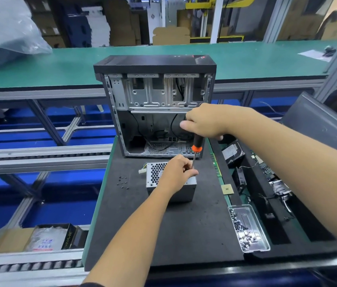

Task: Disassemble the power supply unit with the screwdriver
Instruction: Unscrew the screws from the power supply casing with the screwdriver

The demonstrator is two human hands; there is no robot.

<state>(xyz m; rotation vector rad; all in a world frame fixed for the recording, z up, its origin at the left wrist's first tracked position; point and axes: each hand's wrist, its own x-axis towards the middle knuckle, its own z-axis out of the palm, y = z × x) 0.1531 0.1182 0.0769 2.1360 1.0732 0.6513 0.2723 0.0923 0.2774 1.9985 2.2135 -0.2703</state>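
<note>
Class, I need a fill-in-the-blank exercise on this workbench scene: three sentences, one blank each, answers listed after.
1. The right hand grips the handle of the ____.
2. The left hand rests on the metal power supply unit, which sits in front of the open computer ____.
3. The clear tray at the right holds loose ____.

Answers: screwdriver; case; screws

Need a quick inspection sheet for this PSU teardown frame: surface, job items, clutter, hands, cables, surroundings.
Surface: dark foam mat on a green-edged bench.
Job's things: power supply unit lying on the mat; screwdriver upright over it.
Clutter: loose screws left of the unit; screw tray at right; open PC case behind.
Grippers: left hand on the unit, pinching the screwdriver shaft; right hand gripping the handle.
Cables: black cables inside the case.
Surroundings: conveyor rails, green belt, cardboard boxes.
</note>
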